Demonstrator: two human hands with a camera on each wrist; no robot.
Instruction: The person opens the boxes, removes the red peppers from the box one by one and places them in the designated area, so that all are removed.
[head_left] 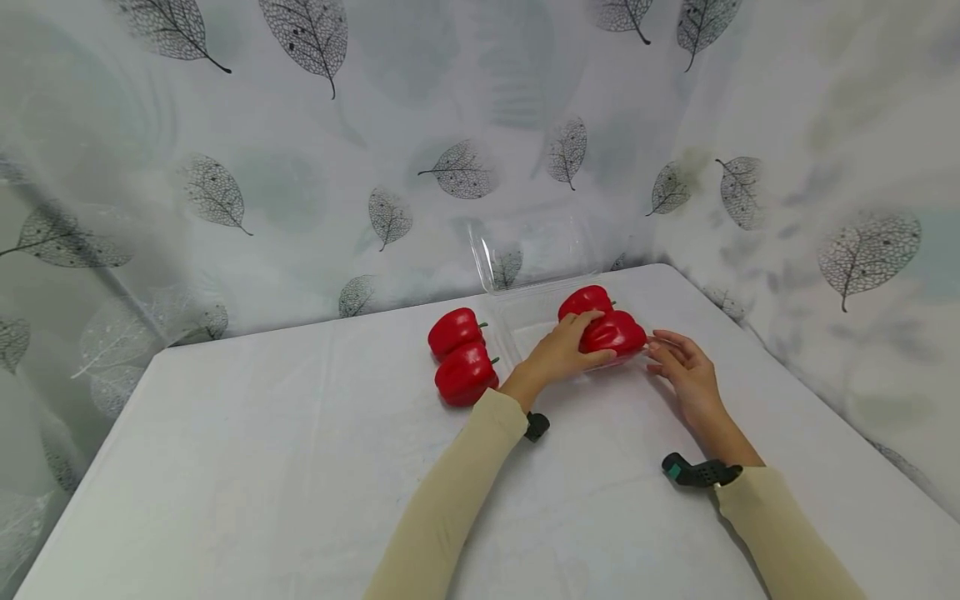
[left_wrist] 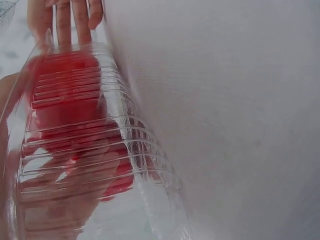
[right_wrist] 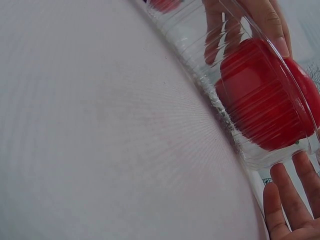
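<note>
In the head view a clear plastic box [head_left: 529, 327] lies at the far right of the table, with two red bell peppers in it. My left hand [head_left: 561, 350] reaches over its near side and grips the nearer bell pepper [head_left: 621, 332], thumb in front and fingers on top. Behind that one sits the other bell pepper [head_left: 583, 298], partly covered. At the box's right end, my right hand [head_left: 688, 383] has its fingers loosely extended. The right wrist view shows those fingertips [right_wrist: 283, 182] right at the box's end wall, and the gripped pepper [right_wrist: 262, 100] through the ribbed side.
Two more red bell peppers, a farther one [head_left: 454, 332] and a nearer one [head_left: 467, 375], lie left of the box. The box's clear lid [head_left: 536, 250] stands raised at the back, near the leaf-patterned curtain [head_left: 420, 100]. White cloth covers the table [head_left: 262, 467].
</note>
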